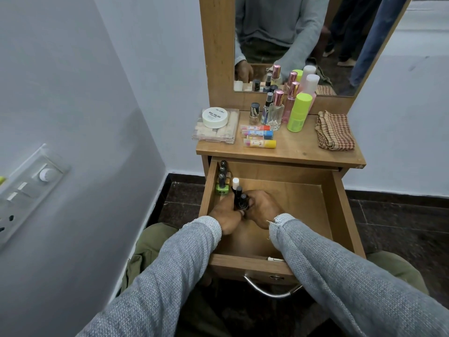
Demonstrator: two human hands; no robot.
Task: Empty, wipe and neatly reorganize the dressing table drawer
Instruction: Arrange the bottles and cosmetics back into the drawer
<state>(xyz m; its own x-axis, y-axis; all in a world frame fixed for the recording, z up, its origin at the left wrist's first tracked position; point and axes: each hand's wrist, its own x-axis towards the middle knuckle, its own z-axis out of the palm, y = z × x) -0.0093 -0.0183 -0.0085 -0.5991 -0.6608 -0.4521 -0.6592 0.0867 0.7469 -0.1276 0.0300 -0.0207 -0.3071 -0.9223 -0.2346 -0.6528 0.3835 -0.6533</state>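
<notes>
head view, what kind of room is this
Probably a bedroom or dressing corner at home: a wooden dressing table with a mirror, perfume bottles on top, and an open drawer.

We see a matt wood-grain drawer (325, 205) with a shiny metal handle (269, 289), glossy plastic tubes (260, 143) (brightly printed), and a coarse checked cloth (334, 130) at the dressing table's right edge.

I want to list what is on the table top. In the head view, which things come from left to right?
Clear box with the white nail polish jar on it → lip balm tubes → green bottle → checked cloth.
</notes>
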